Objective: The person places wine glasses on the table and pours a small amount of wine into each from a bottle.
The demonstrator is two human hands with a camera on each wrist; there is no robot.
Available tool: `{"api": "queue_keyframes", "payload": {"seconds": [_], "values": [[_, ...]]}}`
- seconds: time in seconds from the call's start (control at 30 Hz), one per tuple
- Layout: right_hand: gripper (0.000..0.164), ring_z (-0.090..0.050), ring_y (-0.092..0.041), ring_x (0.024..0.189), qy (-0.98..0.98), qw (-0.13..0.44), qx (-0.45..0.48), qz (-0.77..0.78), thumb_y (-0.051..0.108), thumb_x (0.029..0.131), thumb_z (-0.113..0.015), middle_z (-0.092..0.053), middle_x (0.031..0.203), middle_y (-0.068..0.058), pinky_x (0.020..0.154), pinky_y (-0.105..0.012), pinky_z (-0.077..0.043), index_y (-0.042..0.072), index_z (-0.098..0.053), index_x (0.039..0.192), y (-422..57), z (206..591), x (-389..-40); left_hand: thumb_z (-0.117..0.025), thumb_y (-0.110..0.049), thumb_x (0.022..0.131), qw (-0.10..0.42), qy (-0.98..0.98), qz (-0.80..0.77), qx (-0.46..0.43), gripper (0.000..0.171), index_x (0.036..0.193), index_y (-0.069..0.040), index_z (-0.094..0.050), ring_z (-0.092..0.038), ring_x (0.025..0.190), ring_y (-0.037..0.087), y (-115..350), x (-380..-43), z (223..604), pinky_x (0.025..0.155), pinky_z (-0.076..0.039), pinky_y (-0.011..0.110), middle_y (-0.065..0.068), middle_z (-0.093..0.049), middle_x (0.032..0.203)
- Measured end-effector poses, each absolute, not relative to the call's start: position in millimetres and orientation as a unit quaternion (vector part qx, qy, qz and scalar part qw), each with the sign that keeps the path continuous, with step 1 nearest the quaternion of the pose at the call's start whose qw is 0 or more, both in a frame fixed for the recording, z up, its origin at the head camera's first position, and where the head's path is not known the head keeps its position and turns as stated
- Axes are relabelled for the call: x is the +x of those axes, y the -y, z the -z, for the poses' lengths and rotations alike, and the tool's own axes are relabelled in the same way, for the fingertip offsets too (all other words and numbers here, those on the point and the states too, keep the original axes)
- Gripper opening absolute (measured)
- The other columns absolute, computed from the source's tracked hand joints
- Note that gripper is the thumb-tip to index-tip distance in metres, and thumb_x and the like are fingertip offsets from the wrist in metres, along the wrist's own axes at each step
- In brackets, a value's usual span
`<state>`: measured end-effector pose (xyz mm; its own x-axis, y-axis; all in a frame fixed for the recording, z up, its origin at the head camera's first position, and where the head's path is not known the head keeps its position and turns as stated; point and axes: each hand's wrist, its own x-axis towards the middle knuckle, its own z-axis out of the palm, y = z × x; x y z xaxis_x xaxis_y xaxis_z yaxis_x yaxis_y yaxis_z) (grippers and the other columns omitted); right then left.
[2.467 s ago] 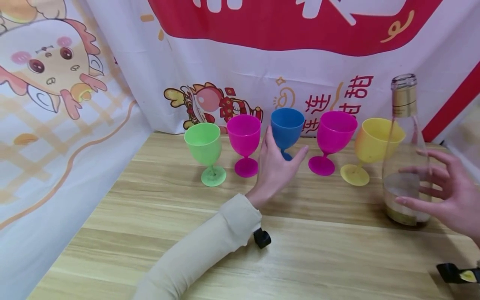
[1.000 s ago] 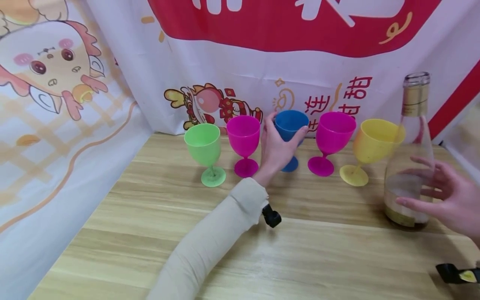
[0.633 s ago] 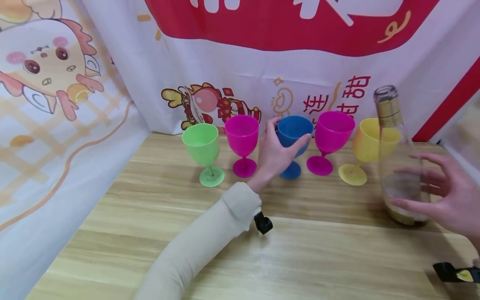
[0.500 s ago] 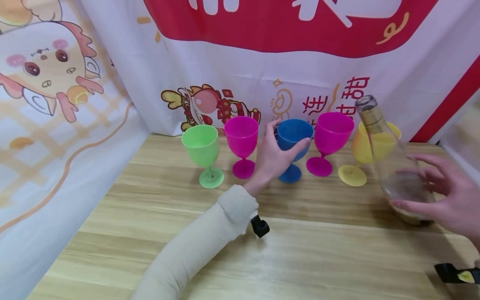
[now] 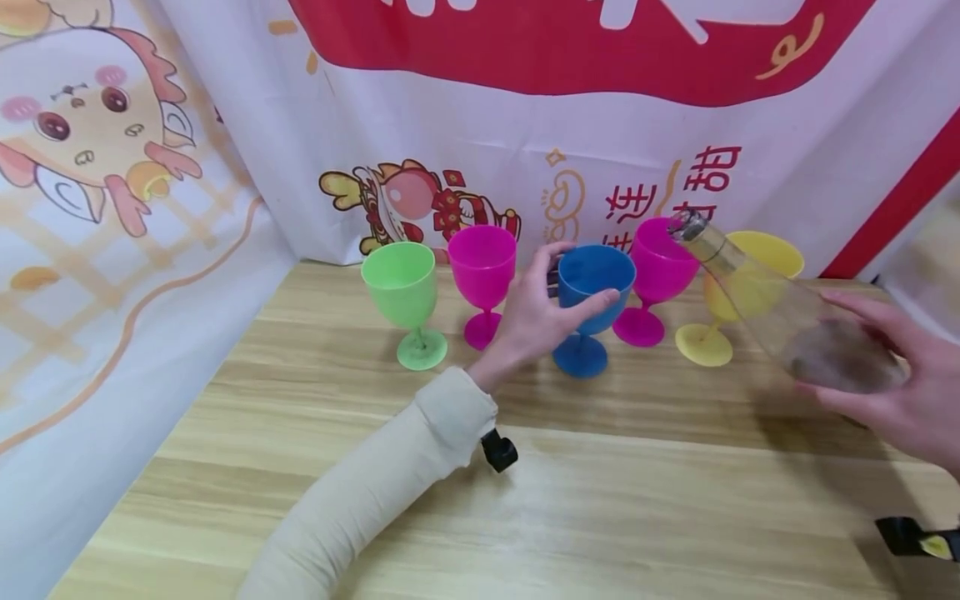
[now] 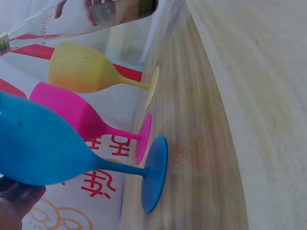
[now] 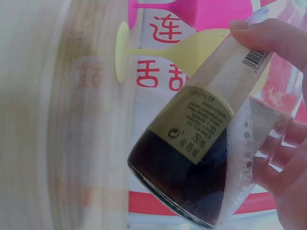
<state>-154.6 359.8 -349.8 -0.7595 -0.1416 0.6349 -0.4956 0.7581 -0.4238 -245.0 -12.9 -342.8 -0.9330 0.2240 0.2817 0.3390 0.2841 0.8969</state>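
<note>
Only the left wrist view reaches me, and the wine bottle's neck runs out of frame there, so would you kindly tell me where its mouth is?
Observer: In the head view, the mouth of the wine bottle overlaps the right-hand magenta goblet, not the blue goblet.
Operator: Thank you; does anything stand left of the left hand?
Observer: Yes, another magenta goblet and a light-green goblet.
Operator: And inside the wine bottle?
Observer: The right wrist view shows bubbles beside dark liquid.

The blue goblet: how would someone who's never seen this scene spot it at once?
Start at the wooden table and look to its far side, in front of the printed cloth. The blue goblet is between two pink goblets, slightly nearer the front, and no other goblet there is blue.
</note>
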Motion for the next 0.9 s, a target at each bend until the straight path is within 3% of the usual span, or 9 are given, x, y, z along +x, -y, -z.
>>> {"api": "queue_keyframes", "payload": {"seconds": [0.03, 0.13, 0.2, 0.27, 0.37, 0.63, 0.77, 0.83, 0.9], "values": [[0.114, -0.047, 0.019, 0.108, 0.888, 0.304, 0.182, -0.293, -0.015, 0.044, -0.099, -0.051, 0.131, 0.045, 0.089, 0.004, -0.030, 0.011, -0.061, 0.148, -360.4, 348.4, -154.9, -0.081, -0.045, 0.090, 0.047, 0.799, 0.572, -0.182, 0.078, 0.154, -0.024, -0.042, -0.062, 0.135, 0.027, 13.7, -245.5, 342.5, 0.103, -0.061, 0.045, 0.004, -0.058, 0.152], [0.085, -0.044, 0.020, 0.114, 0.885, 0.320, 0.197, -0.275, 0.034, 0.074, -0.099, -0.049, 0.134, 0.046, 0.093, -0.001, -0.028, 0.010, -0.064, 0.146, -362.4, 344.6, -156.1, -0.081, -0.045, 0.090, 0.040, 0.797, 0.571, -0.194, 0.077, 0.154, -0.025, -0.043, -0.063, 0.134, 0.026, 16.1, -246.1, 343.0, 0.103, -0.061, 0.043, 0.003, -0.059, 0.151], [0.091, -0.040, 0.021, 0.117, 0.887, 0.329, 0.204, -0.253, 0.072, 0.081, -0.079, -0.046, 0.134, 0.045, 0.093, -0.004, -0.025, 0.012, -0.064, 0.146, -363.4, 342.9, -156.2, -0.081, -0.045, 0.091, 0.036, 0.797, 0.568, -0.201, 0.076, 0.154, -0.024, -0.043, -0.063, 0.135, 0.026, 17.4, -245.8, 343.9, 0.103, -0.061, 0.042, 0.003, -0.059, 0.152], [0.105, -0.037, 0.022, 0.117, 0.886, 0.338, 0.212, -0.238, 0.091, 0.079, -0.056, -0.050, 0.135, 0.039, 0.094, -0.005, -0.023, 0.011, -0.064, 0.146, -363.5, 341.1, -156.1, -0.080, -0.045, 0.091, 0.035, 0.800, 0.563, -0.207, 0.077, 0.155, -0.023, -0.043, -0.063, 0.135, 0.026, 18.2, -245.6, 344.7, 0.104, -0.061, 0.042, 0.003, -0.059, 0.152], [0.102, -0.032, 0.023, 0.119, 0.887, 0.351, 0.214, -0.208, 0.091, 0.083, -0.051, -0.062, 0.132, 0.023, 0.094, -0.005, -0.021, 0.012, -0.064, 0.146, -362.1, 337.7, -155.4, -0.080, -0.044, 0.092, 0.033, 0.798, 0.563, -0.214, 0.077, 0.156, -0.022, -0.043, -0.063, 0.136, 0.027, 18.9, -245.1, 345.1, 0.105, -0.060, 0.043, 0.004, -0.059, 0.153], [0.093, -0.033, 0.020, 0.123, 0.869, 0.385, 0.239, -0.198, 0.085, 0.089, -0.052, -0.049, 0.144, 0.034, 0.103, -0.006, -0.023, 0.008, -0.068, 0.138, -358.3, 332.9, -155.6, -0.079, -0.041, 0.092, 0.019, 0.786, 0.581, -0.211, 0.075, 0.156, -0.026, -0.042, -0.060, 0.139, 0.025, 21.0, -241.1, 347.4, 0.109, -0.057, 0.047, 0.003, -0.058, 0.155], [0.091, -0.040, 0.008, 0.121, 0.869, 0.391, 0.243, -0.183, 0.084, 0.092, -0.049, -0.070, 0.139, -0.005, 0.108, -0.005, -0.023, 0.007, -0.069, 0.138, -355.4, 330.0, -153.8, -0.077, -0.043, 0.094, 0.013, 0.791, 0.573, -0.214, 0.075, 0.157, -0.026, -0.039, -0.058, 0.142, 0.026, 20.4, -239.5, 346.5, 0.111, -0.056, 0.048, 0.004, -0.056, 0.157], [0.091, -0.051, -0.009, 0.115, 0.870, 0.389, 0.247, -0.176, 0.083, 0.094, -0.047, -0.069, 0.128, -0.025, 0.109, -0.004, -0.022, 0.007, -0.068, 0.138, -354.2, 327.6, -153.1, -0.076, -0.042, 0.095, 0.013, 0.791, 0.571, -0.217, 0.074, 0.157, -0.026, -0.039, -0.058, 0.142, 0.026, 20.6, -239.7, 346.6, 0.111, -0.056, 0.049, 0.004, -0.057, 0.157], [0.092, -0.054, -0.028, 0.108, 0.875, 0.382, 0.248, -0.163, 0.083, 0.095, -0.044, -0.064, 0.122, -0.034, 0.109, -0.004, -0.020, 0.006, -0.067, 0.140, -353.4, 324.7, -151.8, -0.075, -0.042, 0.095, 0.013, 0.789, 0.573, -0.221, 0.074, 0.157, -0.026, -0.038, -0.059, 0.141, 0.026, 20.9, -240.0, 347.1, 0.110, -0.056, 0.048, 0.005, -0.058, 0.156]]}}
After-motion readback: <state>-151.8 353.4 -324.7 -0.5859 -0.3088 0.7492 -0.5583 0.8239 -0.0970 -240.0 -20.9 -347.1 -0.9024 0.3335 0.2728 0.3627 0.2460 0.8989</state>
